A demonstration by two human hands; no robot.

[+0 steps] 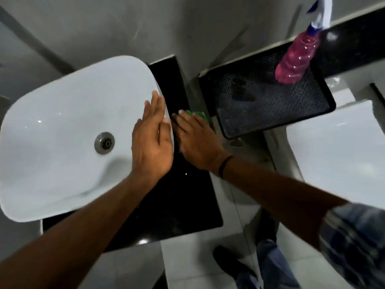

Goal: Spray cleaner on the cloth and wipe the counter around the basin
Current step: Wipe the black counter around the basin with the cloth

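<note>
The basin is white with a grey metal drain. The desk is glossy black. The cloth is green. The bottle is pink with a blue-and-white sprayer. The tray is black with a dotted texture. The sleeve is blue plaid.

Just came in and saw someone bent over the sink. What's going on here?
A person is wiping the black counter beside the white basin. The right hand presses a green cloth flat on the counter, while the left hand rests open on the basin's rim. The pink spray bottle stands aside on a black tray.
</note>
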